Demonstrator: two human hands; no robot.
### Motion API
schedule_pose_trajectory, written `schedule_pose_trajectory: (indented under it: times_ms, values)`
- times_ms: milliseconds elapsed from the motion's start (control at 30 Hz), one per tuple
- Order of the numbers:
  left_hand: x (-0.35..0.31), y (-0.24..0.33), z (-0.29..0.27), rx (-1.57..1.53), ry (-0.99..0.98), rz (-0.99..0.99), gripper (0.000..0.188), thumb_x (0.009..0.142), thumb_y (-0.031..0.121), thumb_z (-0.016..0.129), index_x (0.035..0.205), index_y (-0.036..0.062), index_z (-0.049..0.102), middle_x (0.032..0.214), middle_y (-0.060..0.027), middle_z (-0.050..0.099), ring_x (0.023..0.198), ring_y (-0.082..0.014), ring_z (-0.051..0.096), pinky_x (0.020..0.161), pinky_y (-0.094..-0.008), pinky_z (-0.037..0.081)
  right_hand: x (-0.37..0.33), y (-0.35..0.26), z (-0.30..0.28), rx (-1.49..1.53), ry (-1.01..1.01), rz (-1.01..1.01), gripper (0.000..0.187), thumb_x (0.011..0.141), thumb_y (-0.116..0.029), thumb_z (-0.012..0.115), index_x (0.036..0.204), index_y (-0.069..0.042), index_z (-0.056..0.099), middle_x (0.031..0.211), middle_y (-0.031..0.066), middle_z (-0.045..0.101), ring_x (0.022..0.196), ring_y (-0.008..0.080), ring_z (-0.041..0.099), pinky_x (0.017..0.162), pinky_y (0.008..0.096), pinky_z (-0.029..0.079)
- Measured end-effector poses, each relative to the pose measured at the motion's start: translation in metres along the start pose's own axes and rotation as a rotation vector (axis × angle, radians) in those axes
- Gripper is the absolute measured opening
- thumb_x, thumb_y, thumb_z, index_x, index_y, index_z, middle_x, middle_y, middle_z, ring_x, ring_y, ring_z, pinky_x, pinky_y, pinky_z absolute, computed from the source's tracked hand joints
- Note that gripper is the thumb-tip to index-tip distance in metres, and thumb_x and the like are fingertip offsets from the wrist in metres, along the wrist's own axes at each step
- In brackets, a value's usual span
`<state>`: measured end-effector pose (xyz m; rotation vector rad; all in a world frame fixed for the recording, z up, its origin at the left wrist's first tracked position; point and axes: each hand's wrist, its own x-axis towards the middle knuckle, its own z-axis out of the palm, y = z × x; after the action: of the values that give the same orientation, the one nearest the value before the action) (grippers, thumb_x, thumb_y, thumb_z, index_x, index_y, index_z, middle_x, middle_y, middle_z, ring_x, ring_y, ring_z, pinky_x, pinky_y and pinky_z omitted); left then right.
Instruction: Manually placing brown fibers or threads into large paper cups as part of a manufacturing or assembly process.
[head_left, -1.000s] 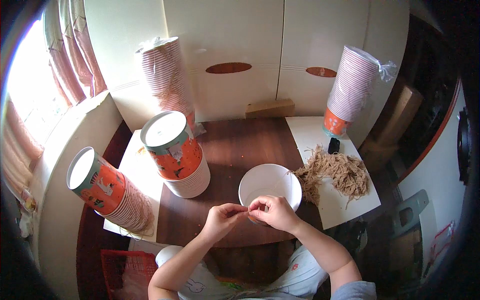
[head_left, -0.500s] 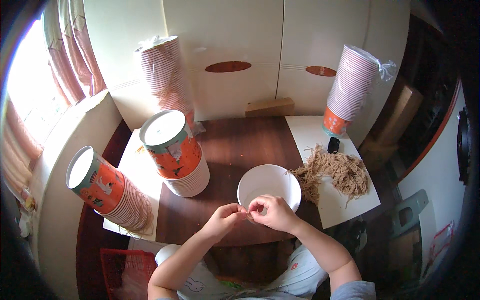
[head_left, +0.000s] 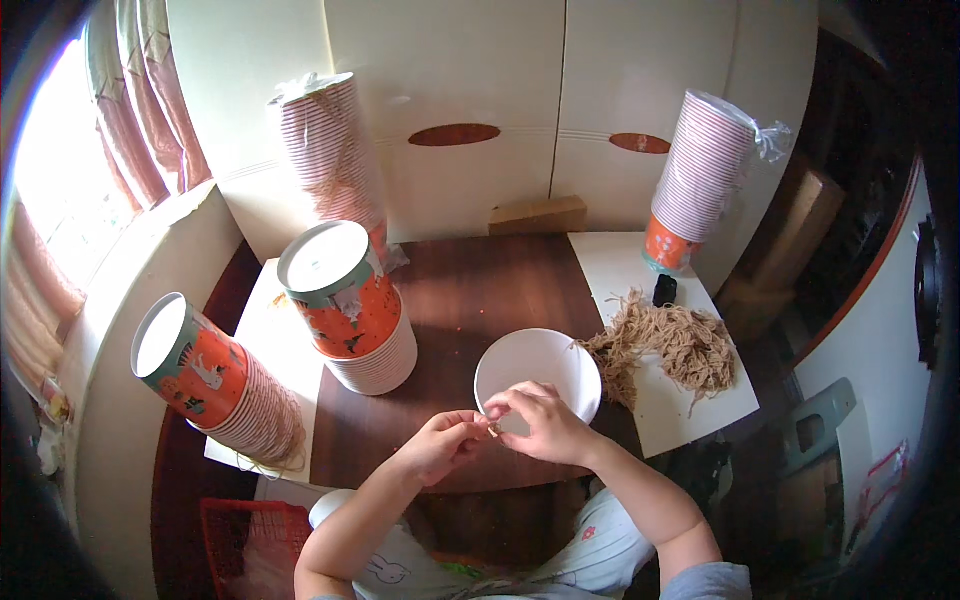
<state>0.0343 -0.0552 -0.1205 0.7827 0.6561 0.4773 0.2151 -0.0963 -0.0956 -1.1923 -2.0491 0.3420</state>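
Observation:
Over the near rim of a white round paper bucket, my two hands meet with their fingertips nearly together. My left hand is closed in a pinch, thumb against the forefinger. Opposite it, my right hand also pinches, its fingers curled over the bucket's opening. A tiny tan piece shows between the fingertips; it is too small to name for sure. To the right of the bucket lies a tangled heap of tan cords, one strand reaching the bucket's rim.
Nested stacks of orange-and-green paper buckets stand left on the table, one upright, one leaning. Tall wrapped stacks rise at back left and back right. A small black object sits behind the cords. A red basket is below left.
My right hand's fingers have lifted and spread slightly, and the tiny tan piece shows more plainly between the fingertips. My left hand has turned a little. The bucket and stacks stay put.

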Motion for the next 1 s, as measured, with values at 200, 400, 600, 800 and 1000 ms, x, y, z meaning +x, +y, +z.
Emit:
schedule_pose_trajectory:
  times_ms: [200,400,600,800,1000]
  values:
    - [0.000,0.003,0.000,0.015,0.027,0.014,0.007,0.083,0.016,0.053,0.084,0.0085,0.054,0.071,0.0046,0.048,0.058,-0.0030,0.038,0.050,-0.0163,0.030,0.000,-0.005,-0.007,0.140,-0.131,0.089,0.027,0.070,-0.014,0.067,0.093,-0.010,0.054,0.073,0.0019,0.057,0.073,0.0170,0.057,0.074,0.0318,0.042]
    - [-0.002,0.004,0.003,-0.004,0.014,0.011,0.009,0.083,0.016,0.052,0.086,0.0082,0.055,0.074,0.0040,0.050,0.062,-0.0031,0.041,0.053,-0.0160,0.032,-0.001,-0.004,0.002,0.222,0.036,0.042,0.011,0.074,-0.010,0.064,0.081,-0.005,0.058,0.072,0.0053,0.059,0.063,0.0179,0.059,0.058,0.0280,0.046]
    - [-0.002,0.005,-0.007,-0.006,-0.071,0.028,0.013,0.083,0.011,0.051,0.094,0.0057,0.056,0.082,0.0016,0.053,0.066,-0.0045,0.045,0.057,-0.0164,0.036,0.003,-0.008,-0.005,0.311,0.072,0.140,0.009,0.077,-0.011,0.062,0.077,-0.003,0.059,0.073,0.0070,0.062,0.067,0.0169,0.061,0.062,0.0269,0.047]
    - [0.002,-0.007,0.000,0.454,-0.068,0.265,0.019,0.079,0.002,0.057,0.097,0.0028,0.055,0.083,0.0017,0.054,0.074,-0.0059,0.050,0.067,-0.0213,0.043,0.001,-0.004,-0.003,0.424,0.029,0.214,0.010,0.079,-0.012,0.060,0.081,-0.002,0.058,0.073,0.0067,0.062,0.067,0.0131,0.059,0.058,0.0259,0.047]
    - [0.002,-0.006,0.003,0.579,0.081,0.404,0.009,0.080,0.008,0.060,0.086,0.0032,0.054,0.078,0.0024,0.053,0.073,-0.0043,0.049,0.064,-0.0192,0.041,0.000,-0.003,-0.002,0.393,0.040,0.207,0.010,0.079,-0.012,0.059,0.081,-0.002,0.058,0.073,0.0069,0.061,0.067,0.0133,0.059,0.059,0.0271,0.046]
